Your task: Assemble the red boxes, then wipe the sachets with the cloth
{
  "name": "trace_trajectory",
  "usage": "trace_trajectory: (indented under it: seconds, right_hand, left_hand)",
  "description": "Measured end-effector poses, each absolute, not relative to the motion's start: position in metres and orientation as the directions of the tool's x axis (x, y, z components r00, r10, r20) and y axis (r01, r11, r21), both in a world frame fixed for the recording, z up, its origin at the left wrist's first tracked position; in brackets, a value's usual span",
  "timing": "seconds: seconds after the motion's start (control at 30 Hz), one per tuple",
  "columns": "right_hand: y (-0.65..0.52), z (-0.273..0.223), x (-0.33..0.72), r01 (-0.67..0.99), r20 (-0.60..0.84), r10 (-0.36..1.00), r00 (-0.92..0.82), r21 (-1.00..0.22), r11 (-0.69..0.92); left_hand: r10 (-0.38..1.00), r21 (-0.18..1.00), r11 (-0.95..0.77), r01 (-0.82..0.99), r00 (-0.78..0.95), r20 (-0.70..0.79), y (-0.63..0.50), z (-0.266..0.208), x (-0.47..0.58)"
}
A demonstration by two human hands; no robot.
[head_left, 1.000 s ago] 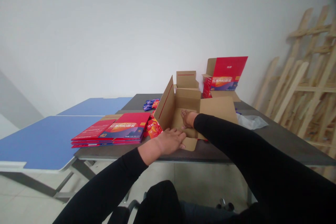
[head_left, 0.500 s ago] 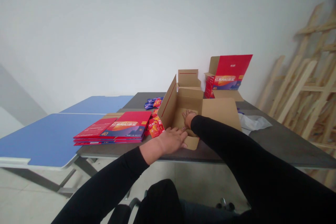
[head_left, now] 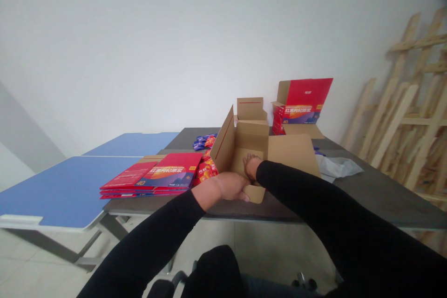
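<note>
Cardboard carton (head_left: 252, 135), flaps spread, stands open near the front edge of the dark worktop (head_left: 380, 195). The left hand (head_left: 232, 186) is at its near left corner, thumb by the small near flap; the fingers are hidden, so I cannot tell whether they clamp it. The right hand (head_left: 252, 166) reaches inside, fingers slightly bent; whether they grip anything is unclear. Flattened red cartons (head_left: 171, 171) are stacked at the worktop's front left corner, red sachets (head_left: 206, 170) between stack and open carton.
</note>
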State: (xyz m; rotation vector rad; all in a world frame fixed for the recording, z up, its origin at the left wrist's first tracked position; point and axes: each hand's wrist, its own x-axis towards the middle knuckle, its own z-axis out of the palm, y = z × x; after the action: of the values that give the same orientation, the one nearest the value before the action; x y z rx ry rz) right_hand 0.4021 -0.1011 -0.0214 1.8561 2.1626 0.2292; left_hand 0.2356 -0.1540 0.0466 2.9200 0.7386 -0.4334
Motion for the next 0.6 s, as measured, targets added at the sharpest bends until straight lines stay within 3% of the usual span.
trace_trajectory:
  seconds: [0.13,0.3,0.5,0.6]
  right_hand:
    - [-0.104,-0.019,0.395,0.938,-0.068,0.988,-0.138,0.312,0.152]
    - [-0.104,-0.016,0.389,0.956,-0.037,0.988,-0.150,0.249,0.155]
    - [-0.102,-0.017,0.394,0.929,-0.066,0.974,-0.219,0.290,0.229]
    - [-0.100,-0.020,0.398,0.938,-0.030,0.957,-0.290,0.191,0.290]
  left_hand:
    - [0.437,0.079,-0.875,0.478,0.849,-0.296,-0.154,0.044,0.233]
    - [0.471,0.068,-0.861,0.504,0.841,-0.265,-0.158,0.043,0.231]
    - [0.468,0.022,-0.871,0.491,0.842,-0.269,-0.156,0.039,0.229]
    - [0.469,0.003,-0.873,0.488,0.842,-0.268,-0.155,0.037,0.229]
